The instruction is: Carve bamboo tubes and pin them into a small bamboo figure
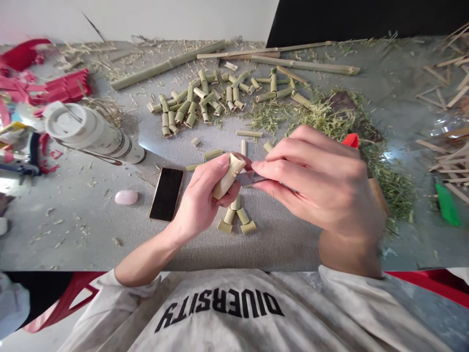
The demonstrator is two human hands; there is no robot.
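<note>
Between the thumb and fingers of my left hand (200, 195) is a short pale bamboo piece (227, 180), its cut end tilted up and away. My right hand (311, 176) pinches a knife blade (249, 179), whose tip touches or nearly touches the side of the bamboo; the rest of the knife is mostly hidden by the hand. Below them on the table lie short bamboo segments (242, 216) laid out like two legs with feet. A few loose bamboo pieces (213, 154) lie just beyond my left hand, partly covered by it.
Several jointed bamboo figures (190, 105) lie farther back, before long bamboo stalks (168, 66). To the left are a white tumbler (95, 132), a phone (166, 194) and a pink oval case (126, 197). Green shavings (315, 120) are heaped at right, and thin sticks (454, 161) lie beyond.
</note>
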